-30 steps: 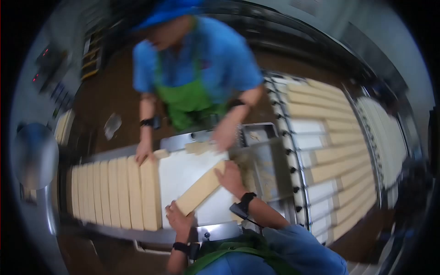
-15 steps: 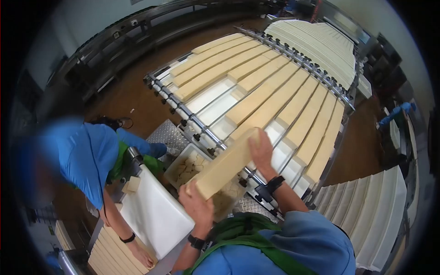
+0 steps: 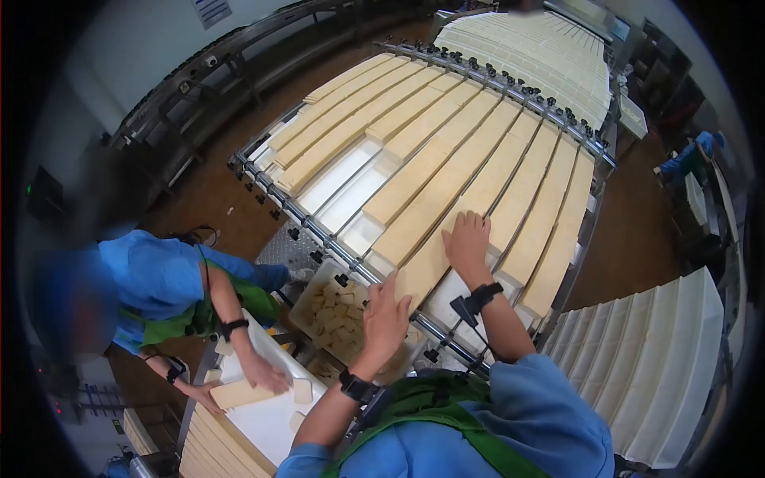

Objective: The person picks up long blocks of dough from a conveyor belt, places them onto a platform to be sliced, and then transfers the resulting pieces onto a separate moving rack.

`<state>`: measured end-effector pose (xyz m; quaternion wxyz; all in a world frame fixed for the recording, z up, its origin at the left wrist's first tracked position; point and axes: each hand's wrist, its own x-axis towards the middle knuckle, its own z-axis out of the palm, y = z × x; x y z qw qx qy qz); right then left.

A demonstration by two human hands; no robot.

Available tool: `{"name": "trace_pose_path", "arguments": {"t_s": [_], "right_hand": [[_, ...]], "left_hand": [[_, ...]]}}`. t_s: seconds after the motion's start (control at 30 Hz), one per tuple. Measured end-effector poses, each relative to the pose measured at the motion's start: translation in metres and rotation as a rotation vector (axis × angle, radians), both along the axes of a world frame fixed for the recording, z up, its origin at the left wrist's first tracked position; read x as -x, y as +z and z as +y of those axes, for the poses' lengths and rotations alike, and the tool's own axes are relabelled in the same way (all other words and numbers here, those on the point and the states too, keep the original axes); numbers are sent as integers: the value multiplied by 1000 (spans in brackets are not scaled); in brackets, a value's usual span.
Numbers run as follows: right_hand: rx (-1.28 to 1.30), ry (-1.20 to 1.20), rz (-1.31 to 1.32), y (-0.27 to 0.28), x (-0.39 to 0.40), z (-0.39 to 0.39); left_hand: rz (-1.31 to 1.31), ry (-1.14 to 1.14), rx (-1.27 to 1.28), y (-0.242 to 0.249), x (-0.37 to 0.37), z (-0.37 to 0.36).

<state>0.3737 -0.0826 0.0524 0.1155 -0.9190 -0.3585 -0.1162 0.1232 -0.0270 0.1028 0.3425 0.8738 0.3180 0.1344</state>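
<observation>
Long pale-yellow blocks [image 3: 466,179] lie in lanes between metal rods on a white surface [image 3: 348,191]. One block [image 3: 421,275] rests in a lane at the near edge. My left hand [image 3: 386,319] is at the near end of that block, its fingers apart. On the block's right side and farther up lies my right hand [image 3: 468,243], with its fingers spread over the surface. Both wrists wear black bands. Neither hand is wrapped round anything.
A co-worker [image 3: 163,279] at the left handles a block [image 3: 241,393] on a white board [image 3: 267,426]. Between us, a tub [image 3: 299,315] holds many small pieces. White ridged trays [image 3: 637,358] stand at the right. A metal bar [image 3: 335,247] edges the table.
The block held in the air between my hands is down in a lane, and both hands have opened. The co-worker's hands now have a block on the board. The view has shifted.
</observation>
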Motion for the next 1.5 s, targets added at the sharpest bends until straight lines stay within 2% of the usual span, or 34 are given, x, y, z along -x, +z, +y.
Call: {"name": "trace_pose_path", "arguments": {"t_s": [0.07,0.13,0.17,0.23,0.37,0.43,0.5,0.57,0.63,0.77,0.83,0.9,0.97,1.0,1.03,1.17,1.3,1.37,1.43,1.5], "right_hand": [[-31,-3,29,-7,20,-10],[-247,205,52,-26,42,-20],[-245,209,53,-33,55,-26],[-472,496,500,-29,85,-34],[-390,610,558,-11,126,-43],[-357,575,457,-10,126,-40],[-381,578,401,-11,130,-38],[-359,616,206,-17,128,-35],[-376,664,175,-15,131,-34],[-377,704,105,-13,134,-31],[-368,732,48,-14,133,-32],[-381,749,32,-16,132,-35],[-435,773,10,-16,132,-31],[-476,776,5,-26,130,-28],[-469,765,-4,-32,128,-30],[-444,770,-31,-35,127,-27],[-427,766,-116,-21,128,-30],[-412,744,9,-16,131,-32],[-421,760,-20,-33,125,-28],[-438,743,-54,-38,122,-26]], "left_hand": [[-49,52,1,-7,-11,-6],[-57,66,27,-5,-9,-9],[-62,84,53,-5,-7,-10],[-110,48,75,-5,-3,-8],[-193,-60,107,-2,8,-1],[-194,-38,171,-3,12,5],[-268,-137,96,-16,18,12],[-264,-88,168,-19,27,15],[-351,59,97,-35,42,13],[-358,302,92,-50,98,21],[-228,484,50,-75,128,25],[-87,511,-66,-117,166,31],[-4,551,34,-127,195,27],[-86,519,-118,-147,210,24],[-114,580,-64,-141,218,13],[-129,629,-159,-118,249,-17],[-144,725,-285,-122,265,-36],[-135,771,-282,-134,278,-40],[-159,832,-317,-136,285,-42],[-340,1002,-116,-147,292,-44]]}}
